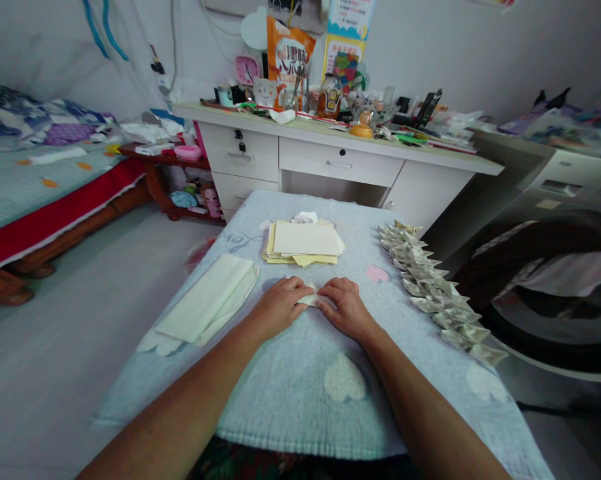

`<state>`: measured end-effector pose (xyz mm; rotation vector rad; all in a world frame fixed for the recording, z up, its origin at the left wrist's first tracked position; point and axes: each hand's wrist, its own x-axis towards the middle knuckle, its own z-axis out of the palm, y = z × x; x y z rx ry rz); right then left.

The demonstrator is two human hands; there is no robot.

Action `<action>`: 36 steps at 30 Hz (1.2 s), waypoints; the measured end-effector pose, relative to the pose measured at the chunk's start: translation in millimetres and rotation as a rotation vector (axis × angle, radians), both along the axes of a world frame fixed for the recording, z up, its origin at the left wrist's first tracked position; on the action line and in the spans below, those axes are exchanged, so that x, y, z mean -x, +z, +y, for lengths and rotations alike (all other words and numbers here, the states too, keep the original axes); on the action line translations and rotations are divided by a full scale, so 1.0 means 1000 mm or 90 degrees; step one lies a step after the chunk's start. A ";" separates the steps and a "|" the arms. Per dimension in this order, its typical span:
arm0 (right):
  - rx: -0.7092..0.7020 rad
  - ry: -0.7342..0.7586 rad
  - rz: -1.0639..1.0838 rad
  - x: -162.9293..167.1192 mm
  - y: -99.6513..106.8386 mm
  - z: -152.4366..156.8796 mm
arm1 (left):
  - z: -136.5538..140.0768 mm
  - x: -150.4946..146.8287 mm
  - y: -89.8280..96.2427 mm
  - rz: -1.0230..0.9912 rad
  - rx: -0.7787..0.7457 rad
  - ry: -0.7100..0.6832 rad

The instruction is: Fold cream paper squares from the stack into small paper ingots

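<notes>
A small piece of folded pale paper [309, 299] lies between my two hands at the middle of the cloth-covered table. My left hand [281, 303] closes on its left side, fingers bent and pressed together. From the right, my right hand [345, 305] presses the other side with curled fingers and thumb. Much of the paper is hidden under the fingers. Just beyond them sits a stack of cream and yellow paper sheets [305, 241]. Left of my left hand lies a folded bundle of pale green paper [207, 300].
Along the table's right side runs a row of folded paper pieces [433, 287]. A crumpled white paper [305, 217] touches the stack's far side. Behind the table [290, 387] stands a cluttered white desk [250, 150]; a front-loading washing machine [555, 200] is at right, a bed [55, 180] at left.
</notes>
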<state>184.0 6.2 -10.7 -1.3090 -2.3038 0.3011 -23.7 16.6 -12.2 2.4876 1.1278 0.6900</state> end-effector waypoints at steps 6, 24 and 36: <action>-0.110 -0.067 0.137 0.000 0.012 -0.010 | 0.002 -0.003 0.003 -0.031 -0.030 0.052; 0.236 -0.029 0.583 0.026 0.004 -0.015 | -0.015 -0.012 0.021 -0.189 0.047 0.059; 0.340 0.035 0.701 0.027 0.000 -0.011 | -0.011 -0.011 0.012 -0.380 0.258 0.024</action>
